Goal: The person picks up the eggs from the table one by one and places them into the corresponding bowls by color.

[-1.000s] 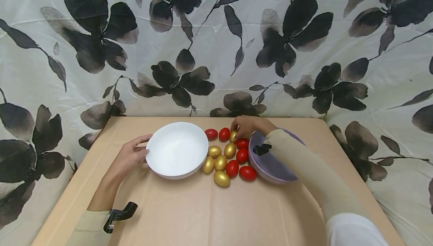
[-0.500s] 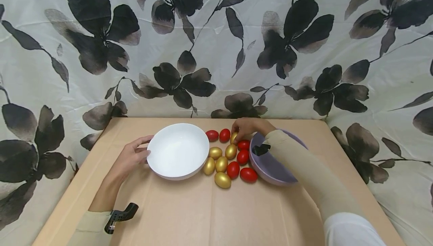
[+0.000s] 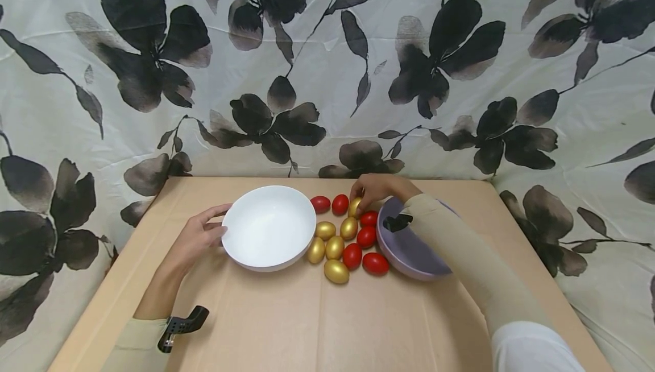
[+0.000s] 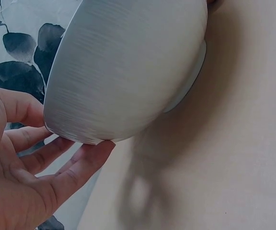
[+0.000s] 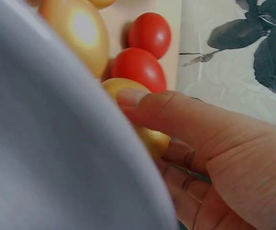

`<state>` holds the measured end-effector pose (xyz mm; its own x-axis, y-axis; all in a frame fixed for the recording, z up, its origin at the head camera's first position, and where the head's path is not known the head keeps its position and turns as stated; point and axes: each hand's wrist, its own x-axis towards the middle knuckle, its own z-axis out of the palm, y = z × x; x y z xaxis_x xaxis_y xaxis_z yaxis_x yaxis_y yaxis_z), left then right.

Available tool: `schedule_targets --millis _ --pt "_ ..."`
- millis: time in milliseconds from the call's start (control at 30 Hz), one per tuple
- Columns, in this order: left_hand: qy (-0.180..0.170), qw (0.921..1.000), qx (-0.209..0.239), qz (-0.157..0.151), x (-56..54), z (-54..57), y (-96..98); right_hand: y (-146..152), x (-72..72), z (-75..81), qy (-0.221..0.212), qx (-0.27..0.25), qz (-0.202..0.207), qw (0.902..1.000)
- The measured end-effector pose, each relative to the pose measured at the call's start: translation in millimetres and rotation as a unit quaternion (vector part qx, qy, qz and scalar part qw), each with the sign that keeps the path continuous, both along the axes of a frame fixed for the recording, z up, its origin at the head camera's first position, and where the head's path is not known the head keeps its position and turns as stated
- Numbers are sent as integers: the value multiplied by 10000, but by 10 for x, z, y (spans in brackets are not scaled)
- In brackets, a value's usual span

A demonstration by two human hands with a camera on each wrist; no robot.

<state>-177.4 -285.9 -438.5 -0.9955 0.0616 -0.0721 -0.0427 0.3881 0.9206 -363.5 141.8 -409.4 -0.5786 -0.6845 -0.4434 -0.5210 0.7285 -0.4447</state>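
Note:
My left hand [image 3: 200, 234] holds the white bowl [image 3: 269, 227] by its left side. In the left wrist view the thumb sits at the rim and the fingertips [image 4: 102, 149] press the outer wall. At the back of the table, my right hand [image 3: 377, 187] pinches a shiny gold egg [image 5: 155, 141] between thumb and fingers. This egg lies beside a red egg [image 5: 139, 69], and the hand partly covers it. Between the bowls lie several more gold eggs [image 3: 336, 272] and several red eggs [image 3: 376, 264].
A purple bowl [image 3: 409, 252] stands on the right, partly under my right forearm. Its wall is close to the red eggs. The light wooden table [image 3: 317, 326] ends at the back against a floral cloth [image 3: 348, 104].
My right wrist has risen slightly over the purple bowl, with the fingers still at the same gold egg. The left hand and white bowl stay in place.

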Motion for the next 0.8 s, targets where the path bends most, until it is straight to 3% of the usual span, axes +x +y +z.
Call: schedule_targets --millis 333,800 --pt "-62 10000 28 2 -2 2 1 115 -15 110 -60 -743 28 9972" --pt "-126 9999 -68 -12 2 2 -12 180 76 222 -118 -1073 -132 9941"
